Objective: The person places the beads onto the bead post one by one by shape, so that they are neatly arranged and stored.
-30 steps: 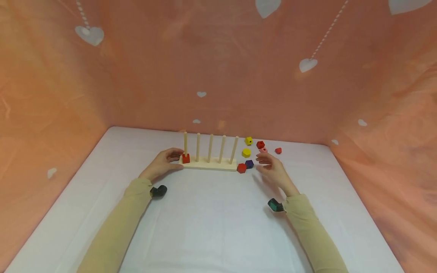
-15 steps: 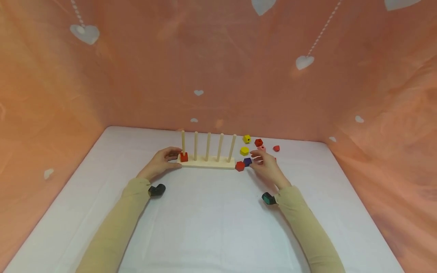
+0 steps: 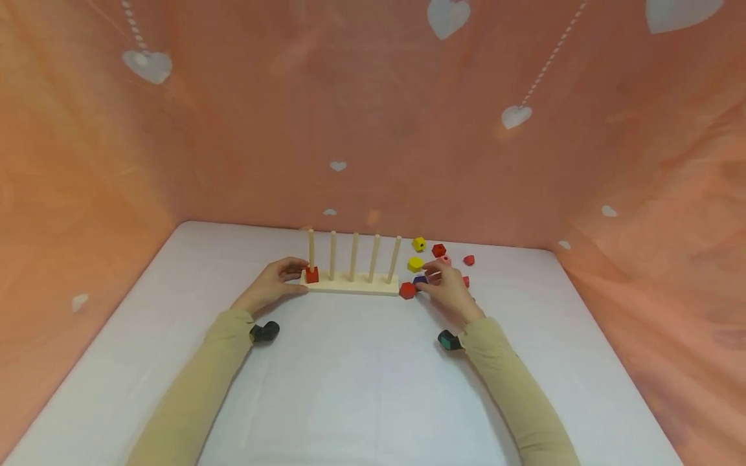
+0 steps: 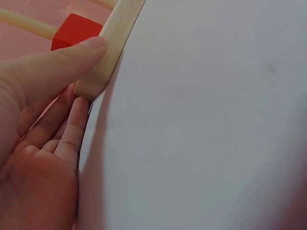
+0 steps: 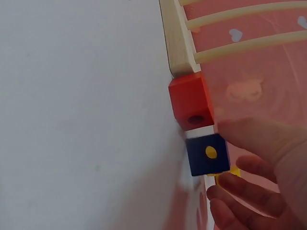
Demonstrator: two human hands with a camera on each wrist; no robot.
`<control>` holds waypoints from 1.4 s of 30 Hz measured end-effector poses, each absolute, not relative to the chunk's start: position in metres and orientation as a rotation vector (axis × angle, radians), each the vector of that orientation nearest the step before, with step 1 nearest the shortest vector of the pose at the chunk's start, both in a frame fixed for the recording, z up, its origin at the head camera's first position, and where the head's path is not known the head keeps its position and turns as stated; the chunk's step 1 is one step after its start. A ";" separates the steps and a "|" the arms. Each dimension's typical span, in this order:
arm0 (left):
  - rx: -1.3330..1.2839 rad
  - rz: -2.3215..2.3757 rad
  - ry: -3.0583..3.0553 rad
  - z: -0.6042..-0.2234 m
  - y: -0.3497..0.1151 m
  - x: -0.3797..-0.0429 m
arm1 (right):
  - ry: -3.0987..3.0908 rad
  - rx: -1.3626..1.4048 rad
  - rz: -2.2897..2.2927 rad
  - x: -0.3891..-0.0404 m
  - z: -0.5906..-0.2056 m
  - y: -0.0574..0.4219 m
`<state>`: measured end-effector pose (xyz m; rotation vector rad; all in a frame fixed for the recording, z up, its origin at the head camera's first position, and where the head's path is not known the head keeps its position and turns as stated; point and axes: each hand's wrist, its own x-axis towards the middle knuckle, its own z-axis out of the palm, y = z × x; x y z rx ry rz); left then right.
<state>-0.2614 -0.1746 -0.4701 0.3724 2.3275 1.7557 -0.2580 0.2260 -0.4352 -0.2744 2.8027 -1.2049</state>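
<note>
A pale wooden peg stand (image 3: pixel 361 286) with several upright pegs lies on the white table. My left hand (image 3: pixel 270 286) grips its left end, thumb along the front edge and fingers behind. Beside that thumb a red square bead (image 4: pixel 77 31) sits low on the leftmost peg. My right hand (image 3: pixel 451 291) is at the stand's right end, thumb and bent index finger on either side of a dark blue bead (image 5: pixel 195 158). Yellow shows through the bead's hole. Between the blue bead and the stand lies a red hexagonal bead (image 3: pixel 407 291), its hole visible in the right wrist view.
Behind my right hand lie a yellow hexagonal bead (image 3: pixel 416 264), another yellow bead (image 3: pixel 419 244), a red bead (image 3: pixel 439 250) and a pink bead (image 3: pixel 445 260). A small red piece (image 3: pixel 469 260) sits farther right. An orange curtain (image 3: pixel 373 129) stands behind the table.
My right hand has moved left and closed in on the blue bead, uncovering a reddish piece to its right. The left hand stays on the stand. The head view has shifted slightly.
</note>
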 end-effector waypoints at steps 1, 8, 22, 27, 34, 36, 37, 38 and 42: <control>0.367 1.747 2.331 -0.470 -0.175 -0.261 | 2.800 -0.259 -1.210 -0.258 -0.436 0.225; 0.360 1.740 2.310 -0.469 -0.176 -0.262 | 2.804 -0.208 -1.219 -0.257 -0.436 0.227; 0.323 1.801 2.261 -0.471 -0.177 -0.260 | 2.789 -0.213 -1.129 -0.260 -0.434 0.222; 0.348 1.774 2.310 -0.470 -0.175 -0.260 | 2.819 -0.240 -1.097 -0.264 -0.433 0.223; 0.326 1.748 2.322 -0.471 -0.172 -0.258 | 2.801 -0.342 -1.397 -0.263 -0.402 0.229; 0.333 1.745 2.335 -0.470 -0.173 -0.258 | 2.753 -0.374 -1.556 -0.263 -0.388 0.227; 0.335 1.745 2.341 -0.470 -0.174 -0.258 | 2.728 -0.372 -1.637 -0.263 -0.380 0.225; 0.337 1.744 2.348 -0.470 -0.174 -0.259 | 2.703 -0.373 -1.709 -0.264 -0.372 0.223; 0.319 1.754 2.342 -0.469 -0.174 -0.260 | 2.557 -0.376 -1.993 -0.266 -0.343 0.207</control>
